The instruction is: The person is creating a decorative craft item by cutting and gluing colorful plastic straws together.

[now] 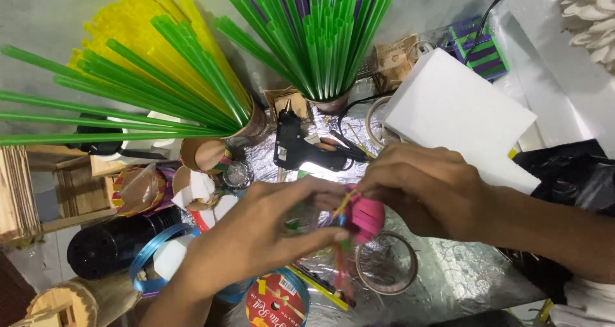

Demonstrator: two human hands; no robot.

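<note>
A crinkled silver foil-covered tabletop [461,276] lies under both hands. Beyond the right hand [426,189] sits a white foam block [458,109]. Both hands meet mid-table; the left hand [256,237] and right pinch a small pink paper craft piece [366,217] between fingertips.

Both hands meet mid-frame, L hand [256,234] & R hand [426,189], fingers pinched together, forearms angled inward.
</note>
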